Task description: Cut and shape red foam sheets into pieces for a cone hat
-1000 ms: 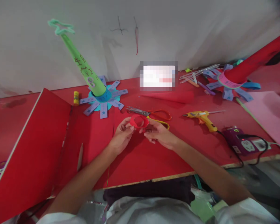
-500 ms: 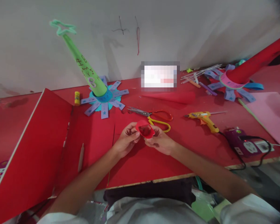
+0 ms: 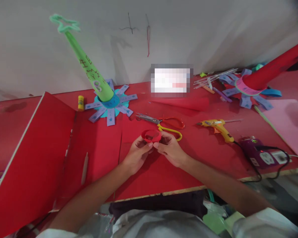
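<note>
Between my hands is a red paper ring (image 3: 151,132), held just above the red tabletop with its opening tilted up toward me. My left hand (image 3: 138,151) grips its left side, thumb on the near edge. On the other side my right hand (image 3: 169,147) has its fingers closed on the ring, with the thumb close to the left one. The fingers behind the ring are partly hidden. Just beyond lie scissors (image 3: 159,121) with one red and one yellow handle, their blades pointing left.
A yellow glue gun (image 3: 217,125) lies to the right, wired near a purple power socket (image 3: 255,153). Behind stand a green paper cone (image 3: 91,71), a glue stick (image 3: 80,103) and a rolled red sheet (image 3: 183,102). A red board (image 3: 37,152) leans at left beside a pencil-like stick (image 3: 84,168).
The red paper ring has turned in my hands from a squeezed shape facing me to a rounder one lying flatter. My thumbs have come together at its near edge.
</note>
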Demonstrator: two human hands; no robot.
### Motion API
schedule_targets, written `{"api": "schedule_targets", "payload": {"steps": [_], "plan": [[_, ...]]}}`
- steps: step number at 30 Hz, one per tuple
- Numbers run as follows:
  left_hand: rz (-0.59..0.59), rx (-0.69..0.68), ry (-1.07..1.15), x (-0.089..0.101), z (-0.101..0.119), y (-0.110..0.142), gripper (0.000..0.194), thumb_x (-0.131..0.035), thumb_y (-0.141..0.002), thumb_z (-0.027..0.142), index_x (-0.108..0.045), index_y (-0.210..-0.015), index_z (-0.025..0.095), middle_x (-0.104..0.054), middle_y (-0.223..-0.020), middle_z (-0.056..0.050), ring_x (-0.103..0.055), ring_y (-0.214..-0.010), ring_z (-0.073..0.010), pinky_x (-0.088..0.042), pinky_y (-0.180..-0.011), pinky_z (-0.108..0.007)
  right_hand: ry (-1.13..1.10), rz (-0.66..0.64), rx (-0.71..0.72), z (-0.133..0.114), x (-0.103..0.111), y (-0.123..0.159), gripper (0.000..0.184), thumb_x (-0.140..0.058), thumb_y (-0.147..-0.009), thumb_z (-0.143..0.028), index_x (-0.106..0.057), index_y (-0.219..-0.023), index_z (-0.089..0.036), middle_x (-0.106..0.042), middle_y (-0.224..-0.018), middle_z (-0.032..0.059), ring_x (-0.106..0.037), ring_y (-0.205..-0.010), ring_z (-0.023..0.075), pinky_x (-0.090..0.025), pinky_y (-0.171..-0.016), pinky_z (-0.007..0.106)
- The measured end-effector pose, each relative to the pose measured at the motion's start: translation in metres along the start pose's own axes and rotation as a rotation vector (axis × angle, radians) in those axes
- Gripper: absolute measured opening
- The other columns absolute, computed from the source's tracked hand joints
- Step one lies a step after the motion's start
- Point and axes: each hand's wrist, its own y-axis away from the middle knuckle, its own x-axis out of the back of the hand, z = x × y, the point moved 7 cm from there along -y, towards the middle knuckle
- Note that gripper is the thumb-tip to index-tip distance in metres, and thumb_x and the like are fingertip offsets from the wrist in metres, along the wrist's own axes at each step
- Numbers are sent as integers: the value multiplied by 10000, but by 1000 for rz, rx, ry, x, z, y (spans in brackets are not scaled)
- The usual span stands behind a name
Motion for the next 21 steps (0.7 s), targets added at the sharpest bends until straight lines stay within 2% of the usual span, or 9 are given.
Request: {"api": "schedule_targets", "payload": {"steps": [7, 14, 18, 21], "plan": [[25, 3, -35, 0, -2, 0, 487, -1076, -590, 371, -778, -930, 191, -735, -884, 15, -557, -699, -74, -438, -636, -222, 8, 63, 0, 0, 4, 1, 474, -1011, -634, -472, -666, -837, -219, -579, -682, -58, -282, -508, 51, -221, -444, 225], [28, -9, -83, -3, 0, 2, 448, -1048, -657, 410, -777, -932, 183, -721, -907, 0, -615, -782, -107, -460, -668, -233, -8, 160, 51, -5, 13, 0, 481, -990, -663, -512, -676, -871, -213, -548, -657, -64, -284, -500, 50, -246, -441, 220], [68, -56, -83, 0, 2, 2, 432, -1043, -661, 421, -740, -850, 179, -699, -835, 17, -593, -738, -95, -462, -666, -229, 26, 120, 69, -4, 9, 1, 444, -967, -708, -511, -701, -901, -212, -550, -657, -59, -310, -501, 60, -253, -445, 231], [93, -113, -87, 3, 5, 2, 423, -1037, -671, 420, -723, -820, 178, -675, -780, 28, -566, -706, -87, -459, -655, -226, 89, 84, 87, -5, 4, 3, 424, -972, -715, -477, -737, -949, -213, -593, -699, -39, -377, -539, 83, -302, -468, 243]]}}
